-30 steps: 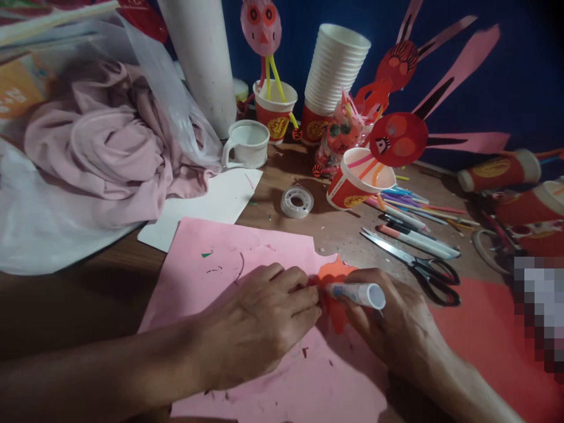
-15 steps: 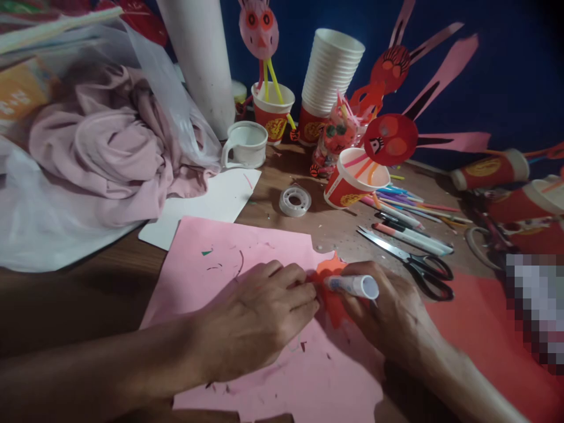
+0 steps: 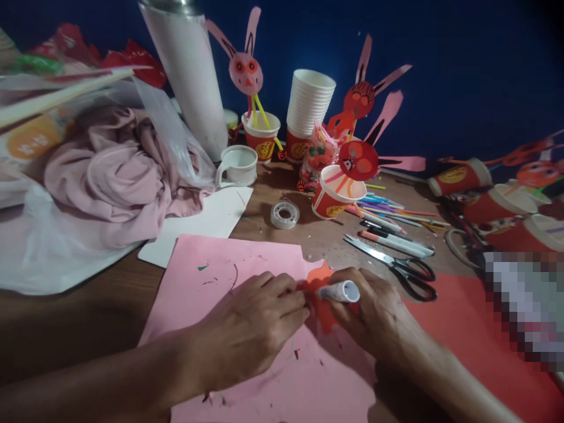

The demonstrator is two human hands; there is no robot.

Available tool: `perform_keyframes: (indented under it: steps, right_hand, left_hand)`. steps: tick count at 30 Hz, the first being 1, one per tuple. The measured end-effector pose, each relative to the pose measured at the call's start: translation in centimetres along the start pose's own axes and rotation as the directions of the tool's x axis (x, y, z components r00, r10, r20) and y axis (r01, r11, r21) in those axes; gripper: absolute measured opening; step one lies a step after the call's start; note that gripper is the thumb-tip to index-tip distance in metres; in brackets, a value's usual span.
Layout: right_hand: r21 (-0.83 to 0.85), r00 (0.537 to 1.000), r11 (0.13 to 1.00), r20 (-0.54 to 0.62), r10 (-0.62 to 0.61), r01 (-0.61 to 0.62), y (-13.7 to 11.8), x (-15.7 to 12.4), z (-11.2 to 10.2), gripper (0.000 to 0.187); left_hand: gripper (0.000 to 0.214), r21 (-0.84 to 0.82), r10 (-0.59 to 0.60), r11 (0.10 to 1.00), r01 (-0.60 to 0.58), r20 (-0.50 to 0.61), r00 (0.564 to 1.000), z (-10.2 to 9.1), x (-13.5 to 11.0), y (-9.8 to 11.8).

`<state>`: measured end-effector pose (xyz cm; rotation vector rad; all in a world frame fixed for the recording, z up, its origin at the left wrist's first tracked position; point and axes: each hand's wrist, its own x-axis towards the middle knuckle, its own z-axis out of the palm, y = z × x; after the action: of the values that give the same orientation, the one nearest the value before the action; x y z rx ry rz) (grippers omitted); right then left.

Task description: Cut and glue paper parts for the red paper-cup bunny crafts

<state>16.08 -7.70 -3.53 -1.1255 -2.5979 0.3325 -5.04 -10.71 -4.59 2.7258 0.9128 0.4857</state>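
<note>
My right hand (image 3: 374,308) is closed around a white marker (image 3: 338,292), whose butt end points toward me. The marker's tip is hidden behind its barrel and my fingers. Under it lies an orange paper cutout (image 3: 325,320) with a wavy edge. My left hand (image 3: 259,323) has its fingers curled at the cutout's left edge, seemingly gripping it; the fingertips are partly hidden. Both hands rest over a pink sheet of paper (image 3: 189,317) scattered with small scraps and dark marks.
Black-handled scissors (image 3: 409,273), several markers (image 3: 396,242) and a tape roll (image 3: 285,216) lie beyond the hands. Further back stand a mug (image 3: 240,167), stacked paper cups (image 3: 311,106) and paper rabbit figures (image 3: 359,160). Red paper (image 3: 476,329) lies right; a bag with pink cloth (image 3: 118,176) sits left.
The view has tilted upward, showing more of the back wall and the figures' ears. Both hands keep nearly the same place over the orange cutout, the marker still in the right.
</note>
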Motion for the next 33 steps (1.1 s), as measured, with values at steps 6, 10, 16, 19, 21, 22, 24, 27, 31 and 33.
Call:
perform_keyframes:
  steps: [6,10,16,19,21,22,24,27,31,33]
  right_hand:
    - [-0.008,1.0,1.0,0.018,0.009,-0.009,-0.2,-0.1,0.0,0.009]
    - [-0.039,1.0,0.999,-0.011,0.02,-0.021,-0.4,0.0,-0.2,0.015]
    - [-0.015,0.996,0.997,-0.04,0.075,-0.076,-0.3,0.2,-0.1,0.015]
    - [0.179,0.991,0.976,-0.016,0.13,-0.125,-0.2,-0.1,-0.7,0.012]
    - [0.387,0.972,0.899,-0.034,0.234,-0.203,0.1,-0.4,-1.3,0.012]
    - [0.494,0.954,0.838,-0.049,0.295,-0.233,0.3,-0.5,-1.6,0.014]
    - [0.685,0.921,0.691,-0.075,0.382,-0.23,0.8,-0.6,-2.0,0.017]
    - [0.886,0.893,0.44,-0.075,0.444,-0.144,1.8,-0.4,-2.2,0.022]
    - [0.996,0.802,0.042,0.04,0.596,-0.08,3.6,-0.1,-2.3,0.023]
    - [0.996,0.786,-0.089,0.076,0.614,-0.027,4.4,0.0,-2.5,0.02]
  left_hand:
    - [0.023,0.002,-0.005,1.0,0.005,-0.026,1.0,0.4,-0.1,0.0]
    - [0.021,-0.028,-0.027,0.999,0.026,-0.014,1.0,0.4,-0.1,0.0]
    - [0.022,-0.056,-0.044,0.997,0.044,-0.002,0.999,0.5,0.0,0.1]
    - [0.029,-0.077,-0.046,0.996,0.042,-0.048,0.998,0.5,-0.1,0.0]
    - [0.036,-0.075,-0.024,0.997,0.018,-0.076,0.997,0.5,-0.1,-0.1]
    - [0.038,-0.065,-0.017,0.998,0.011,-0.088,0.996,0.5,-0.1,-0.1]
    - [0.04,-0.037,-0.009,0.999,0.005,-0.111,0.994,0.5,-0.1,-0.1]
    - [0.038,-0.021,-0.014,1.0,0.011,-0.157,0.988,0.6,-0.2,-0.1]
    - [0.038,-0.077,-0.069,0.995,0.057,-0.173,0.983,0.0,-0.1,0.1]
    - [0.038,-0.141,-0.116,0.985,0.097,-0.134,0.984,-0.6,0.2,0.3]
